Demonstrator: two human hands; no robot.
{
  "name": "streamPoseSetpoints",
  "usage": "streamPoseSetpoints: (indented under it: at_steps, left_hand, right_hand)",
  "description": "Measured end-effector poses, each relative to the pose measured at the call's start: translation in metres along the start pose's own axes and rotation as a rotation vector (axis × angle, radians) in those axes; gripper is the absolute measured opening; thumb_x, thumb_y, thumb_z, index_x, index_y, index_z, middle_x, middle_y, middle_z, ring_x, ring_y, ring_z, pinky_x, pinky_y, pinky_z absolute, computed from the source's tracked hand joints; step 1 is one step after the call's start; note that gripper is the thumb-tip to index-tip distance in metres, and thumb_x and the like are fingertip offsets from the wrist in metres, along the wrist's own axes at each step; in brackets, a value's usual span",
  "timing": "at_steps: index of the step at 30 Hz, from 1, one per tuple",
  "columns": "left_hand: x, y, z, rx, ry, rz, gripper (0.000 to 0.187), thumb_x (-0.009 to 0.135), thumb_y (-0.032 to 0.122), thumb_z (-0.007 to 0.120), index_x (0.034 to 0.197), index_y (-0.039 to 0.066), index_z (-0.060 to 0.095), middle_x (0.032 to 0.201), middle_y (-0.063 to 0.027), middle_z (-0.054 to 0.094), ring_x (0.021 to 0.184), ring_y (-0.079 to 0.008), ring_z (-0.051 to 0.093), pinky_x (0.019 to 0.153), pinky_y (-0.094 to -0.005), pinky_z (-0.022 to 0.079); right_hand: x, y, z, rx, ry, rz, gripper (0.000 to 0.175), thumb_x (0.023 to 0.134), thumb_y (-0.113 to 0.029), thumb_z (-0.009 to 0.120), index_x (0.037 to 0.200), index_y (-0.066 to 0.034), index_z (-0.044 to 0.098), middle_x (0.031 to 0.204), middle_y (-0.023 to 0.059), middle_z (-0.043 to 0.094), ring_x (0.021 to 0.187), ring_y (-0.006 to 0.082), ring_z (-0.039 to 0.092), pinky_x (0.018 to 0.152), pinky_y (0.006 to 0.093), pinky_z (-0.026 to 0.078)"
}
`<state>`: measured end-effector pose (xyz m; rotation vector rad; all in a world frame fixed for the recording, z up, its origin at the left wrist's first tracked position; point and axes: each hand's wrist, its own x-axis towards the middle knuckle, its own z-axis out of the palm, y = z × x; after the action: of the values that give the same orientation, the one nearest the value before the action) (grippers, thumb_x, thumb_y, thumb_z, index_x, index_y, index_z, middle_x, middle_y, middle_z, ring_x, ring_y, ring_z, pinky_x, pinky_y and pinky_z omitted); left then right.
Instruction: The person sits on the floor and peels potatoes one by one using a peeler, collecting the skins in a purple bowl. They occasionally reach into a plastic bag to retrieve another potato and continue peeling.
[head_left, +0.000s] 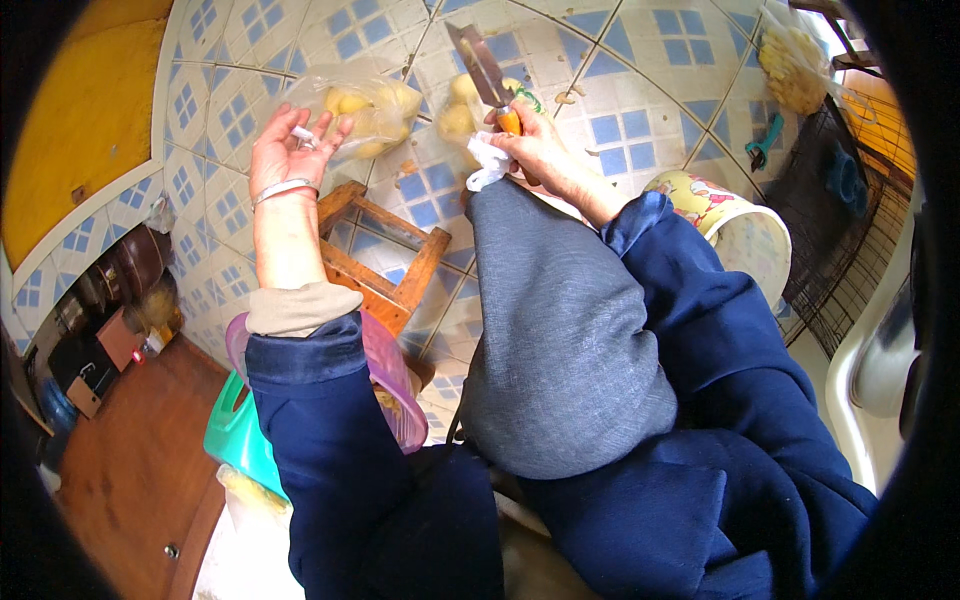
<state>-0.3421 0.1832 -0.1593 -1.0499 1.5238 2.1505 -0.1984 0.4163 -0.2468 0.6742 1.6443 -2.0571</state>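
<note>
My right hand (534, 142) grips a broad-bladed knife (480, 64) by its wooden handle, blade pointing up and away. A crumpled white piece of tissue or plastic (489, 161) is bunched at the same hand. My left hand (289, 146) is raised palm-up, fingers apart, a bangle around its wrist. Something small and white shows at its fingers; I cannot tell whether it is wrapped on or loose. Beside that hand lies a clear plastic bag (367, 112) of peeled yellow potatoes. Behind the knife sits a second bag of pale potatoes (456, 120), partly hidden.
A wooden stool (390, 289) stands between my arms, near a pink plastic basket (394, 382) and a green plastic container (232, 424). At right are a patterned bucket (750, 232), a teal peeler (766, 141), a wire rack (885, 225) and a bag of yellow pieces (795, 64). Scraps dot the tiled floor (637, 67).
</note>
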Motion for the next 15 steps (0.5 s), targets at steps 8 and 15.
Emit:
streamPoseSetpoints:
  at_steps: [8,15]
  left_hand:
    - [-0.032,-0.091,0.004,0.304,0.101,0.148,0.015,0.077,0.003,0.052,0.091,0.009,0.051,0.078,-0.0078,0.053,0.065,-0.0174,0.057,0.044,-0.0330,0.051]
    - [-0.065,-0.130,-0.002,1.025,0.464,0.681,0.039,0.063,-0.003,0.061,0.101,0.002,0.054,0.125,-0.0221,0.035,0.110,-0.0335,0.047,0.093,-0.0437,0.040]
  right_hand:
    - [-0.006,-0.004,-0.004,-0.014,0.036,0.022,0.031,0.083,-0.019,0.064,0.108,-0.0038,0.053,0.091,0.0066,0.056,0.079,0.0140,0.056,0.066,0.0269,0.047]
    - [0.006,-0.026,0.005,-0.091,-0.068,-0.021,0.032,0.081,-0.019,0.063,0.108,-0.0037,0.054,0.083,0.0052,0.058,0.063,0.0112,0.053,0.057,0.0241,0.044]
